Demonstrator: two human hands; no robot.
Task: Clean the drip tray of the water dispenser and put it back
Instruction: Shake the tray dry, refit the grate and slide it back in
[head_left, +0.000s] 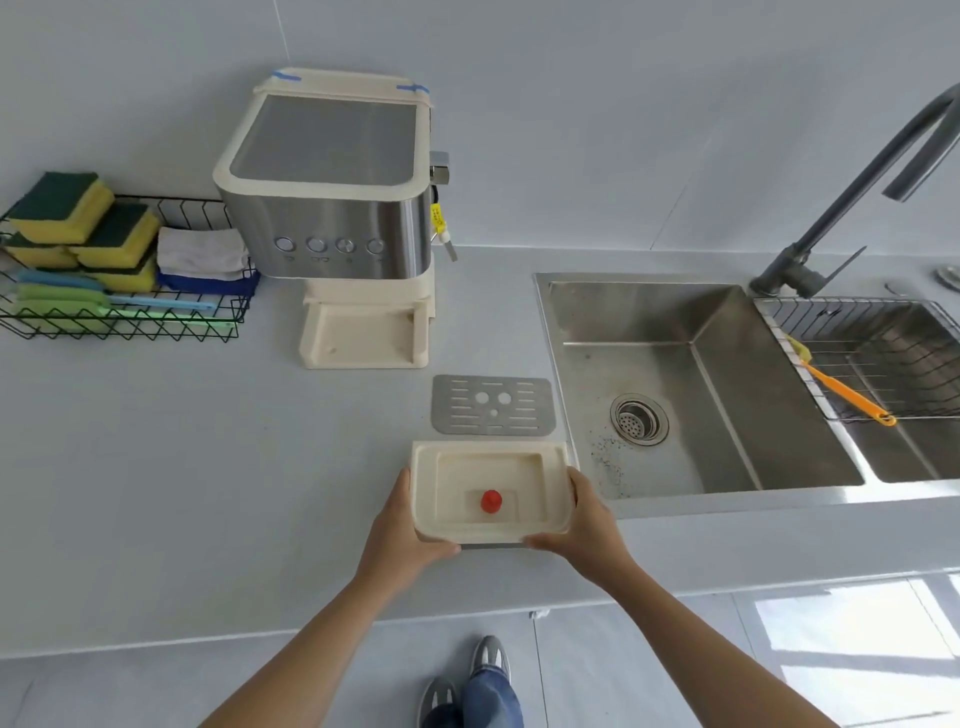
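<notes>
The left hand (408, 525) and right hand (579, 519) grip opposite ends of the cream drip tray (488, 448), a red float (491, 501) in its well, over the counter (208, 493) beside the sink (649, 312); beyond lie its metal grate (492, 405), then a wire basket (130, 328) of sponges (62, 208).

Matt cream plastic drip tray (550, 470), perforated brushed-metal grate (492, 405), steel sink (675, 374).

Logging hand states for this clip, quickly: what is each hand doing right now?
Left hand: holds the left end of the drip tray.
Right hand: holds the tray's right end.
</notes>
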